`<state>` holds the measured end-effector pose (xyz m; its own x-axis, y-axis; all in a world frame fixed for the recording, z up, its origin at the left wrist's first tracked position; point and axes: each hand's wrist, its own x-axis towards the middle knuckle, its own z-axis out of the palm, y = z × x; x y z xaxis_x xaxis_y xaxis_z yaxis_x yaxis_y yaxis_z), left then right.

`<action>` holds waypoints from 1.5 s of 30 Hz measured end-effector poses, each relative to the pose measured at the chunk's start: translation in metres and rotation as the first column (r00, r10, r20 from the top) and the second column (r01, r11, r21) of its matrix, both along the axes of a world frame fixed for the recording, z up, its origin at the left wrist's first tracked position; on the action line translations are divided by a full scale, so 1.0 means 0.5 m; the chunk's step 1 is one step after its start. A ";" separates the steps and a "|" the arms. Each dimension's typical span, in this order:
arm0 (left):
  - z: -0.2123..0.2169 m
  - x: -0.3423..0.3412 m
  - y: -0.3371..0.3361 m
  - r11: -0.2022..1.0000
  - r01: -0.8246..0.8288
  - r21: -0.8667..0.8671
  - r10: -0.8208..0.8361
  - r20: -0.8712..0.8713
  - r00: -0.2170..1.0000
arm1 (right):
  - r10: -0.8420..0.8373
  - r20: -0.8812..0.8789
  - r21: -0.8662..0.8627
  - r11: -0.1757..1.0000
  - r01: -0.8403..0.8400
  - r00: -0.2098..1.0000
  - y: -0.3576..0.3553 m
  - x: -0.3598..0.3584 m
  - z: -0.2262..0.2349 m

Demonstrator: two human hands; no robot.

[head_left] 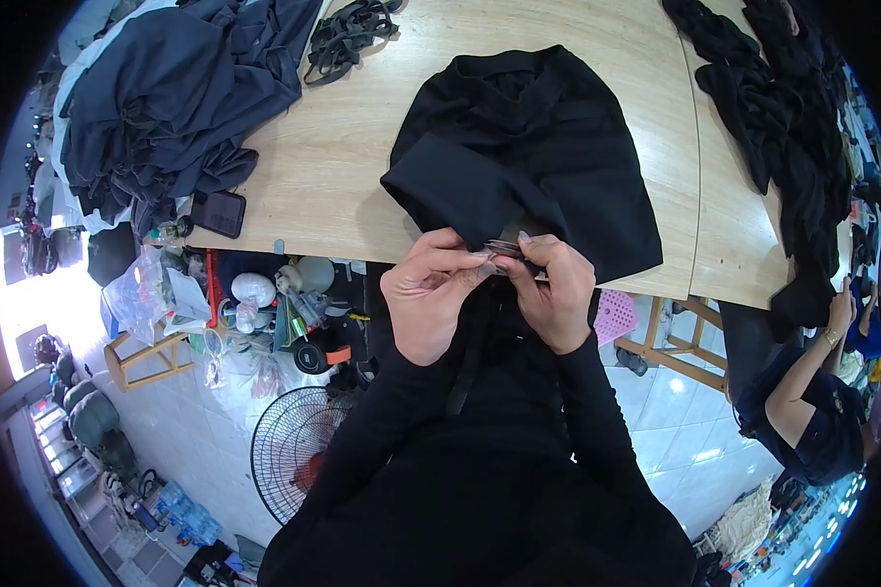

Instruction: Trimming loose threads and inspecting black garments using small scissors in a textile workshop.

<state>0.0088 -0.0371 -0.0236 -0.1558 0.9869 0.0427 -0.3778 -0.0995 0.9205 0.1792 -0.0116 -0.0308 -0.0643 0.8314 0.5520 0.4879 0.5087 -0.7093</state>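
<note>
Nearest the viewer, the wearer's black-clad torso [480, 489] fills the space behind both hands, its sleeves running forward to the wrists. Beyond it extends the pale wooden tabletop [323, 176]; its near edge passes beneath the hands, and a seam [698, 196] runs away from the wearer to the right of the right hand. A heap of navy cloth [186, 88] occupies the far left, well apart from the left hand. Directly ahead of both hands lies the black garment [568, 161], its lower edge reaching the fingertips and one part folded over on the left. Wood surface shows on either side of it: a broad area towards the navy heap, a narrower strip towards the seam. Long black cloth [803, 127] lies far to the right, beyond the seam. Behind and right of the right hand is a co-worker [803, 421]; behind and left of the left hand, a fan [294, 450]. The left hand [426, 298] pinches the garment's lower edge; the right hand [558, 298], just beside it, grips a thin metal piece [502, 247], too small to identify. A dark phone [217, 213] lies left of the left hand, near the table edge.
</note>
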 end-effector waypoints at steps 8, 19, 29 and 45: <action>0.007 0.006 0.002 1.000 0.006 -0.013 -0.005 0.075 0.997 | -0.030 -0.009 -0.011 0.999 0.030 1.000 -0.003 -0.005 -0.005; 0.005 0.005 -0.001 0.994 -0.020 -0.108 0.039 0.176 0.984 | -0.017 0.009 0.003 1.000 0.017 1.000 0.002 -0.012 -0.010; -0.007 -0.006 0.014 0.988 0.065 -0.141 0.019 0.525 0.851 | -0.233 -0.570 -0.423 0.905 -0.039 0.788 -0.015 0.012 -0.015; 0.005 -0.007 0.010 0.970 0.103 -0.220 0.006 0.446 0.895 | -0.063 -0.526 -0.476 0.848 -0.232 0.848 -0.028 0.025 0.049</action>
<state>0.0053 -0.0322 -0.0210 -0.0560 0.9667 -0.2496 -0.7481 0.1249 0.6517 0.1915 -0.0254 -0.0063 0.0157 0.9995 0.0269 -0.0417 0.0275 -0.9987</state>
